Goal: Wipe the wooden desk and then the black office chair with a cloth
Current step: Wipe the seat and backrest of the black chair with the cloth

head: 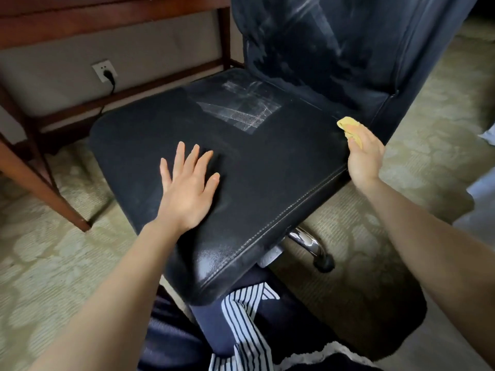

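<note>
Striped fabric (241, 311) sits nearest, below the black office chair (334, 54). Left hand (187, 191) lies flat on its seat (267, 167), fingers spread; right hand (365, 156) pinches the yellow cloth (348, 127) at the seat's back corner. Soft, light, probably best gripped wadded

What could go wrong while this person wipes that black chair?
The chair stands on a chrome base and may swivel or roll away under a push, though the left hand pressing flat on the seat helps steady it. The cloth is bunched small in the right hand, so it might miss spots. The whitish scuffed patch may flake further if rubbed hard.
</note>
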### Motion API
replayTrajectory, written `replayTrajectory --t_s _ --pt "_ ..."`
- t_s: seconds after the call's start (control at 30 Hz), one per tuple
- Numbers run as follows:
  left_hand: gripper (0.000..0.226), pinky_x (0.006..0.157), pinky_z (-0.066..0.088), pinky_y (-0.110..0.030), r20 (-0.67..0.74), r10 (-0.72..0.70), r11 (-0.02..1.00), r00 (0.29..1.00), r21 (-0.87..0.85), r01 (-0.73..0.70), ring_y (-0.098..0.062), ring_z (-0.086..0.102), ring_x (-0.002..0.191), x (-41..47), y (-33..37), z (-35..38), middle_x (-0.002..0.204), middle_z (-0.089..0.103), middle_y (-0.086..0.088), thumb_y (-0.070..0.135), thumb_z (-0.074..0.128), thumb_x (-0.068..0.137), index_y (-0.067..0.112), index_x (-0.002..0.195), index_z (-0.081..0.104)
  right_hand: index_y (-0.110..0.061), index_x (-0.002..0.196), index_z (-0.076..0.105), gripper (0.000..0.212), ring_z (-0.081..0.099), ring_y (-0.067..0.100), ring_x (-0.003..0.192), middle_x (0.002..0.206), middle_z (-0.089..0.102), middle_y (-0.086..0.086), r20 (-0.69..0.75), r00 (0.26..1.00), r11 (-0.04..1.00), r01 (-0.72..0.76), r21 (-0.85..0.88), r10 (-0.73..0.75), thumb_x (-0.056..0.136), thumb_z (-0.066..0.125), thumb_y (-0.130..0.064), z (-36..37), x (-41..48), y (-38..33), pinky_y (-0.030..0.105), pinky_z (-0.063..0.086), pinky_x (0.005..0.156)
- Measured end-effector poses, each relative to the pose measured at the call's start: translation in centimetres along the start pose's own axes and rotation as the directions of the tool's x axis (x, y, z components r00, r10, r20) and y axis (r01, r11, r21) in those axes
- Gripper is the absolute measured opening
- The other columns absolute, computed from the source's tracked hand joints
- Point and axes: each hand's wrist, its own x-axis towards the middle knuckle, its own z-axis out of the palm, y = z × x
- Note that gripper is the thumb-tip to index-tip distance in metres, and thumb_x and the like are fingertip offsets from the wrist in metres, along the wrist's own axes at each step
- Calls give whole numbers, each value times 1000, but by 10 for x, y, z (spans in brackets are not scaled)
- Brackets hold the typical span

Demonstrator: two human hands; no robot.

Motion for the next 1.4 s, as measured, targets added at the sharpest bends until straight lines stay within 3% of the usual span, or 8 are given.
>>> replayTrajectory --t_s 0.17,0.37,0.5,0.6,0.77,0.87,1.13,1.4 --pt "56 109 -20 -44 -95 -141 990 985 15 143 -7 -23 141 -67 -24 -8 152 -14 27 52 20 96 38 149 10 -22 119 63 40 32 17 131 136 49 -9 -13 998 995 60 82 -60 88 41 -11 13 -80 -33 41 21 114" --pt "59 109 -19 -49 -58 -260 961 964 77 264 0 -27 137 -99 -24 3 154 -17 20 53 4 92 39 149 0 -22 116 65 34 39 30 126 136 48 0 34 822 805 547 228 -568 91 41 -18 29 -188 -42 49 27 106" --pt "58 108 -23 -46 -58 -263 959 963 95 267 0 -27 137 -98 -27 4 156 -17 16 53 0 91 41 147 -6 -35 123 56 36 39 20 129 136 49 -6 139 445 466 857 219 -884 91 42 -24 37 -207 -49 44 28 99" --pt "55 108 -23 -45 -18 -267 961 964 69 268 -1 -24 139 -97 -35 3 156 -16 17 53 1 92 44 147 -6 -37 121 60 37 44 19 128 137 50 -11 203 152 198 952 233 -967 89 48 -21 40 -204 -61 41 29 98" --pt "49 109 -19 -50 17 -252 968 968 10 252 -3 -20 141 -92 -46 1 156 -15 18 49 8 99 49 145 -5 -29 119 64 34 45 21 129 137 53 -8 377 -302 -190 933 307 -875 88 54 -19 39 -195 -94 44 33 98" --pt "48 109 -16 -53 20 -241 971 970 19 240 -4 -19 142 -92 -50 2 156 -15 17 48 8 99 48 146 -5 -23 115 65 36 39 22 134 138 51 -5 446 -500 -360 859 365 -742 91 41 -13 53 -211 -118 45 31 102" --pt "47 110 -15 -52 18 -259 966 966 -10 260 -1 -17 142 -91 -56 0 156 -12 20 47 13 100 50 145 0 -24 106 69 23 47 14 128 139 49 -11 336 -567 -466 818 337 -752 95 52 -14 46 -179 -88 43 37 104" --pt "46 110 -14 -51 5 -263 964 965 -41 263 -1 -15 142 -91 -57 -1 156 -9 20 44 16 101 49 146 4 -28 126 51 37 44 15 124 140 46 -13 450 -458 -437 885 157 -766 98 41 -7 6 -94 -26 46 30 104"
